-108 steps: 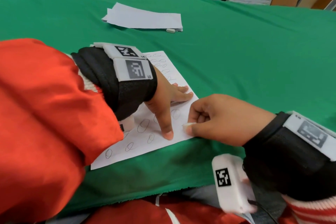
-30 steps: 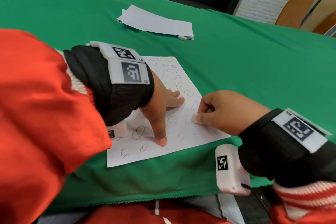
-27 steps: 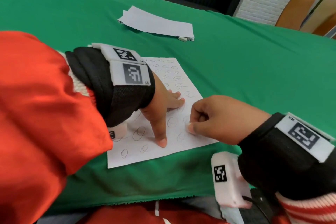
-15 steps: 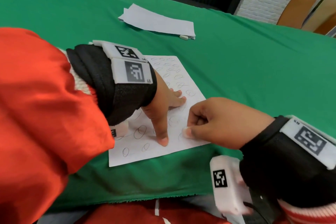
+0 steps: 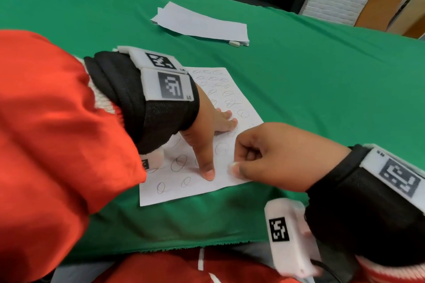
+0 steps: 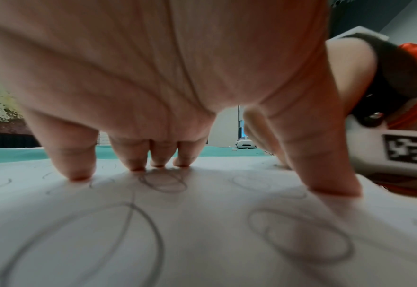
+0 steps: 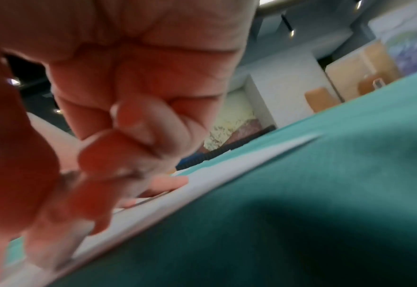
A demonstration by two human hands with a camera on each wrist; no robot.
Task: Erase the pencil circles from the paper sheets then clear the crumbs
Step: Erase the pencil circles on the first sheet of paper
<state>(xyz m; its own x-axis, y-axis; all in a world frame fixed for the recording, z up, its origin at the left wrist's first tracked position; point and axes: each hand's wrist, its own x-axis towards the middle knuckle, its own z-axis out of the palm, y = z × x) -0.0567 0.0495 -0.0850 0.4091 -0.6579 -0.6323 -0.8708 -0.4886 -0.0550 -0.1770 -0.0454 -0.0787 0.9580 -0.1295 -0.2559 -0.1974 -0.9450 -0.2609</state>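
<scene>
On the green desk (image 5: 322, 80) lies the sheet (image 5: 184, 193) of pencil circles (image 5: 179, 162). The left hand (image 5: 207, 131) presses it flat with fingers spread and straight; the left wrist view shows each fingertip (image 6: 79, 174) touching the paper, which the head view partly hides. The right hand (image 5: 271, 156) is curled, pinching a small white eraser (image 5: 231, 165) against the sheet's near right part; the right wrist view is too blurred to show it. A paper stack (image 5: 202, 23) and a second eraser (image 5: 234, 43) lie well apart, farther back.
</scene>
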